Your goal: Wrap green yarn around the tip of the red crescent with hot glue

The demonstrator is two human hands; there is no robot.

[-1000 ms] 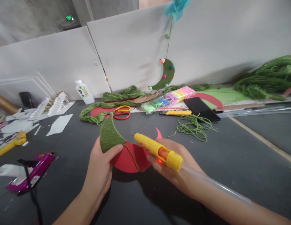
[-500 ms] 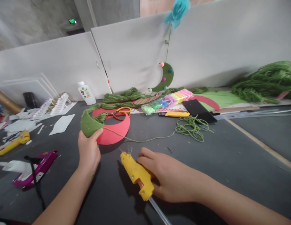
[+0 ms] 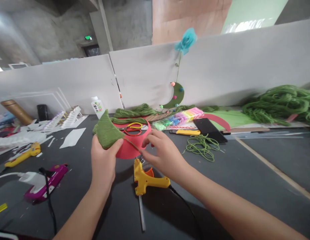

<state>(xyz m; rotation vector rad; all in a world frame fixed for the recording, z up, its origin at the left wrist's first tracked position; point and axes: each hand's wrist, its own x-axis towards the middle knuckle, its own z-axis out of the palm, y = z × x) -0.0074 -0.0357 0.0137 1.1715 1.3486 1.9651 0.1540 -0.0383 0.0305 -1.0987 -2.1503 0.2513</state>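
Our left hand (image 3: 103, 166) has its grip closed on a red card crescent (image 3: 127, 151), held above a dark table (image 3: 245, 190) in front of us. The left part of the crescent is wrapped in green yarn (image 3: 107, 133); the rest is bare red. From the wrapping, a single strand (image 3: 131, 144) slants across the red to the fingertips of our right hand (image 3: 163, 151). That hand's grip is narrow, thumb and forefinger close together at the crescent's right side; we cannot tell whether they pinch the strand.

Just below the right hand, a yellow glue gun (image 3: 141, 178) lies on the table, nozzle pointing away from us, a clear glue stick (image 3: 142, 213) jutting from its back and a black cord (image 3: 185, 200) leaving its handle.

Beyond our hands are red-and-yellow-handled scissors (image 3: 132, 134), a yellow cutter (image 3: 188, 132) and a loose tangle of green yarn (image 3: 201, 146). To the left sits a purple power strip (image 3: 53, 181). At the back, before a white panel (image 3: 220, 66), hangs a green crescent (image 3: 179, 95) dotted with coloured balls.
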